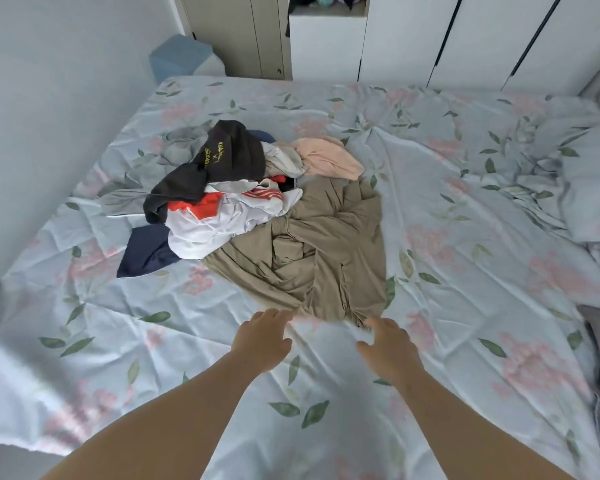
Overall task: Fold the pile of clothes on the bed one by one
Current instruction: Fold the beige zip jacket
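Pile (257, 209) beyond left grip (262, 337), right grip (390, 348)

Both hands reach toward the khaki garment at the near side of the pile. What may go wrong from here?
1. The khaki garment lies twisted and bunched, so the left hand and right hand may grab an inner fold and lift it tangled.
2. The white and red garment seems to overlap its far edge, so a pull may drag the pile along.

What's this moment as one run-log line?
left hand: open, empty | right hand: open, empty | nearest: crumpled khaki fabric garment, near edge, contact unclear | surface: floral light-blue bedsheet
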`<state>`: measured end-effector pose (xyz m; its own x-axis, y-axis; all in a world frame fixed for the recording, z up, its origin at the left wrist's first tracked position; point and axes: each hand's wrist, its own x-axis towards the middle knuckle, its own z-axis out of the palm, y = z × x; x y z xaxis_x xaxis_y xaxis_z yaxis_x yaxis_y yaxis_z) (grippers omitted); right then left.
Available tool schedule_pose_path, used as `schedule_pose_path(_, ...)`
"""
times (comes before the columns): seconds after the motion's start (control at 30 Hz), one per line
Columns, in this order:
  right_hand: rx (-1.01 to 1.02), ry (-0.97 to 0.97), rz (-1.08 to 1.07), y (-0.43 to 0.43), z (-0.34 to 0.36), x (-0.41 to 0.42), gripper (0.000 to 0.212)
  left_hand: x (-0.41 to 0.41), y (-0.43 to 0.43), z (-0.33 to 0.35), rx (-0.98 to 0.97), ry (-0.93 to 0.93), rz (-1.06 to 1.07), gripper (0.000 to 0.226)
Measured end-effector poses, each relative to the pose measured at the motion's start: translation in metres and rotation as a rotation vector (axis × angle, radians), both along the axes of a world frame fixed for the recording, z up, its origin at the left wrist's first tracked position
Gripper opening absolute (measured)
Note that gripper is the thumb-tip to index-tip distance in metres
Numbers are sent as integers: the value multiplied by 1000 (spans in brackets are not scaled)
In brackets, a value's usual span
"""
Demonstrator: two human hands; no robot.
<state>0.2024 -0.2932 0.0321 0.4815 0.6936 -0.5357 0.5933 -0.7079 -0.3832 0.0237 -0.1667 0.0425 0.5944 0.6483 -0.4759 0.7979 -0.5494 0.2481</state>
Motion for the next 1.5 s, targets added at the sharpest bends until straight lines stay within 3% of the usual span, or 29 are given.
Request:
schedule_pose_path(0.23, -96, 47, -112, 53, -54, -31, 48, -5, 69, -75, -116, 73, -147, 41)
schedule_pose_path(0.43, -97, -2, -201, 64, -101, -33, 41, 24, 95, -145, -166, 66, -82, 28)
schedule_pose_path(0.67, -104, -9, -303, 58, -133, -34, 35, 54, 96, -204, -132, 130, -145, 53)
schedule_pose_path(0.8, 9, 20, -354, 49, -136, -35, 28, 67, 88, -205, -136, 100, -33, 33)
schedule_pose_path(0.97, 58, 74, -401, 38, -120, -36, 26, 65, 91, -161, -369, -213, 282, 18)
schedule_pose_path(1.07, 113, 116, -414, 34, -98, -35, 28, 62, 106, -113, -346, -377, 418, 24)
schedule_pose_path(1.27, 216, 211, -404, 34, -39, -24, 32, 54, 116, -5, -350, -591, 619, 16)
schedule_pose_path(1.5, 478, 271, -117, 30, 63, 21, 43, 88, 31, 108, -497, -923, 728, 19)
